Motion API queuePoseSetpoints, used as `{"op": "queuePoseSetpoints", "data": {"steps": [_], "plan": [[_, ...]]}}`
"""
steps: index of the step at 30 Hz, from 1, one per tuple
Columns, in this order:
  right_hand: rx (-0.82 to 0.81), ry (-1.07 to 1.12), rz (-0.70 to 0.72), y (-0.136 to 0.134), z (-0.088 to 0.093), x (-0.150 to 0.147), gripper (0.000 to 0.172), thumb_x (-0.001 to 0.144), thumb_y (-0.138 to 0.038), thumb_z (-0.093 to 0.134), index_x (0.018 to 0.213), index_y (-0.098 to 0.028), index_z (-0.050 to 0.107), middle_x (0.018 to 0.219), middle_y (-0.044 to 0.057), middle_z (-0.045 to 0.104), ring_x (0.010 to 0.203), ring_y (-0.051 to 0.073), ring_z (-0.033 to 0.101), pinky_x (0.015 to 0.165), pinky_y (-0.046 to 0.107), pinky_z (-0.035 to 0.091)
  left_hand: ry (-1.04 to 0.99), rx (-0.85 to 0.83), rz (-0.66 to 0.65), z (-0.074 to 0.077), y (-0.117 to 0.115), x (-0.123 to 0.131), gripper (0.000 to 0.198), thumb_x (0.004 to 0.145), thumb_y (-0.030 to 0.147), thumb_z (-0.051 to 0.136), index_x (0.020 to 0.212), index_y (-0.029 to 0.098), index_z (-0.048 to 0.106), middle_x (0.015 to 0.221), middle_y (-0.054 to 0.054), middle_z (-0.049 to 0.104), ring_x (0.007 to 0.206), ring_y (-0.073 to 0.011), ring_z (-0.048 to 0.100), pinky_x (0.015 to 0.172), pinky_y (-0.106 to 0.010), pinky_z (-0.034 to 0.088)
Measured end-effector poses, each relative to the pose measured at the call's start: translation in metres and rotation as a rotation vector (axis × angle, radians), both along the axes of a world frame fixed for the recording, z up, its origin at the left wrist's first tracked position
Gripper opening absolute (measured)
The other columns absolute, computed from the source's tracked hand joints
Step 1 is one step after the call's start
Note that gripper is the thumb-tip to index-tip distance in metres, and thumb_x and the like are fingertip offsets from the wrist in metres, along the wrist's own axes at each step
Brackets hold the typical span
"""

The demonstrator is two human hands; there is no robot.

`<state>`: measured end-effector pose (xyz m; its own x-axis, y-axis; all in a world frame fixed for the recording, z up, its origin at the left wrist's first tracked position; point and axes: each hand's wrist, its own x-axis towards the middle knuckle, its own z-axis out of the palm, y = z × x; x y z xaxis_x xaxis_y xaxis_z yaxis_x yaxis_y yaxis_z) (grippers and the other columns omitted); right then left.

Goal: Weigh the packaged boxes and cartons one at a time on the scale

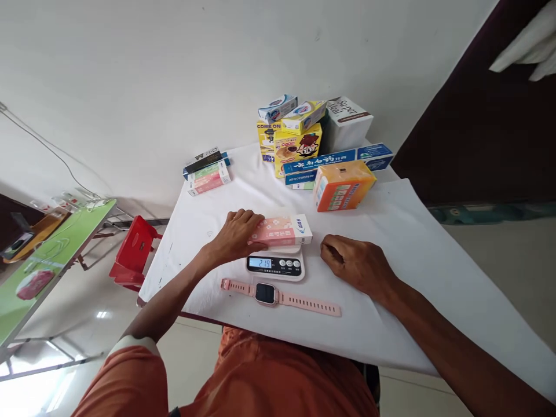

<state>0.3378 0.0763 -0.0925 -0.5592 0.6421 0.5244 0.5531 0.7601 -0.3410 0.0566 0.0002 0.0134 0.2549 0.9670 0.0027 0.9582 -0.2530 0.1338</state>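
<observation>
A pink floral box [280, 230], shaped like a toothpaste carton, lies across the white kitchen scale [276, 267]. My left hand [238, 234] is closed around the box's left end, thumb at the near side and fingers over the top. The scale's lit display seems to read 219. My right hand [354, 263] rests on the tablecloth to the right of the scale, its fingers curled into a loose fist with nothing seen in it. Between the scale and the table's front edge, a smartwatch [265, 293] with a pink strap lies stretched out flat.
Toothpaste cartons [208, 176] lie at the back left of the white-clothed table [174, 246]. At the back right stand yellow boxes [297, 149], a white box [348, 124], long blue cartons [321, 162] and an orange pack [344, 186]. A red chair [135, 252] is left.
</observation>
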Motion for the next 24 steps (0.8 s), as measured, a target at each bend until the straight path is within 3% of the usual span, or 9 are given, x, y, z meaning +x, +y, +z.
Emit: {"op": "queuePoseSetpoints", "data": {"steps": [2,5,9,11,14,19,24], "plan": [[0.015,0.001,0.005,0.000,-0.001,0.000,0.024,0.091,-0.016,0.048,0.069,-0.023,0.053,0.060,-0.002,0.060,0.049,0.012,0.046,0.052,0.025,0.033,-0.040,0.001,-0.004,-0.001,0.002,-0.008,0.051,0.093,0.046,0.076,0.133,0.019,0.060,0.124,-0.013,0.069,0.116,-0.0329,0.062,0.102,-0.051,0.047],[0.045,0.008,0.009,0.000,-0.001,0.001,0.026,0.093,-0.013,0.046,0.069,-0.022,0.052,0.058,-0.003,0.057,0.047,0.010,0.043,0.051,0.024,0.033,-0.121,0.063,0.044,0.006,0.013,-0.042,0.050,0.093,0.049,0.075,0.134,0.024,0.059,0.125,-0.011,0.068,0.116,-0.0321,0.061,0.101,-0.050,0.047],[0.104,0.017,0.029,0.001,0.001,0.001,0.027,0.094,-0.012,0.047,0.070,-0.022,0.053,0.058,-0.005,0.054,0.047,0.009,0.043,0.050,0.023,0.034,-0.077,0.171,0.291,0.015,0.055,-0.113,0.052,0.090,0.042,0.077,0.135,0.024,0.059,0.133,-0.012,0.064,0.128,-0.0353,0.056,0.107,-0.051,0.045],[0.112,0.022,0.038,0.002,0.001,0.001,0.027,0.095,-0.011,0.047,0.071,-0.022,0.054,0.058,-0.006,0.053,0.046,0.008,0.042,0.049,0.022,0.034,-0.022,0.182,0.456,0.017,0.081,-0.147,0.051,0.088,0.037,0.077,0.134,0.023,0.059,0.133,-0.013,0.062,0.131,-0.0369,0.054,0.109,-0.053,0.042],[0.121,0.031,0.041,0.003,0.001,0.002,0.027,0.097,-0.012,0.047,0.073,-0.021,0.056,0.057,-0.007,0.051,0.045,0.007,0.041,0.047,0.022,0.033,0.005,0.150,0.599,0.017,0.115,-0.185,0.048,0.089,0.034,0.073,0.134,0.024,0.058,0.137,-0.014,0.059,0.136,-0.0365,0.050,0.114,-0.053,0.039],[0.111,0.052,0.029,0.004,0.001,0.002,0.029,0.099,-0.013,0.047,0.073,-0.021,0.056,0.057,-0.007,0.050,0.045,0.006,0.041,0.048,0.021,0.033,0.057,0.115,0.690,0.011,0.134,-0.212,0.052,0.089,0.036,0.074,0.137,0.022,0.060,0.146,-0.020,0.052,0.140,-0.0414,0.045,0.115,-0.056,0.038],[0.075,0.049,0.016,0.004,0.000,0.001,0.028,0.099,-0.013,0.046,0.074,-0.020,0.057,0.059,-0.006,0.056,0.046,0.006,0.044,0.050,0.021,0.033,0.074,0.241,0.635,0.009,0.133,-0.203,0.066,0.084,0.034,0.078,0.145,0.022,0.055,0.149,-0.023,0.050,0.140,-0.0449,0.046,0.114,-0.062,0.039]]}}
